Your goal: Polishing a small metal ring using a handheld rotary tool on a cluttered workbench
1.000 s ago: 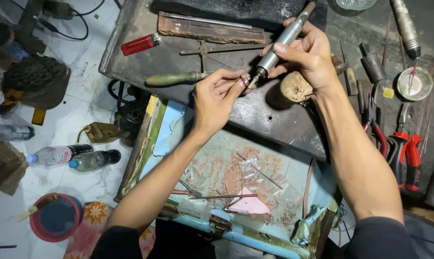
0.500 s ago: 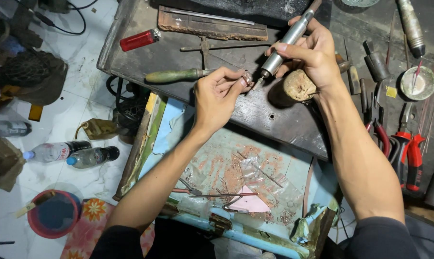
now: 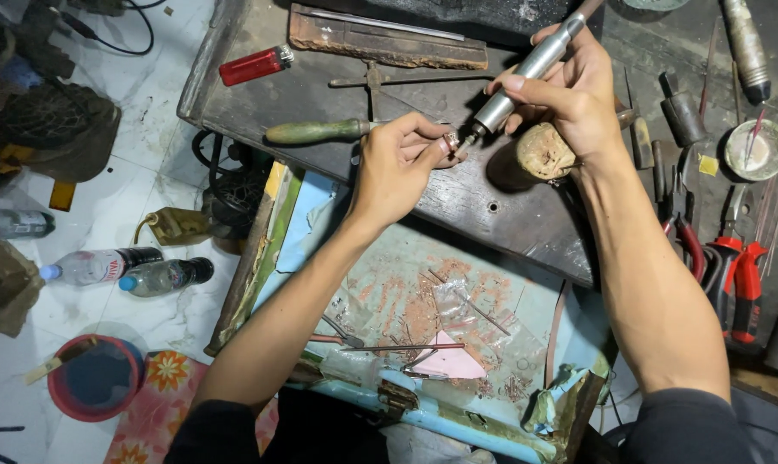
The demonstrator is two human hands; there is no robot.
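Observation:
My left hand [image 3: 397, 167] pinches a small metal ring [image 3: 451, 139] between thumb and fingertips over the dark workbench [image 3: 526, 223]. My right hand [image 3: 573, 90] grips a silver rotary handpiece [image 3: 526, 73] like a pen, its tip touching the ring. A rounded wooden peg [image 3: 543, 150] sits just under my right hand.
On the bench lie a red lighter [image 3: 256, 64], a green-handled file [image 3: 320, 131], a rusty flat bar [image 3: 389, 39] and red-handled pliers [image 3: 737, 275]. A light blue open drawer [image 3: 423, 318] with scraps sits below. Plastic bottles [image 3: 127, 271] and a red bowl [image 3: 92, 378] are on the tiled floor.
Both hands stay together at the ring; the view has shifted slightly, and the handpiece tip remains against the ring.

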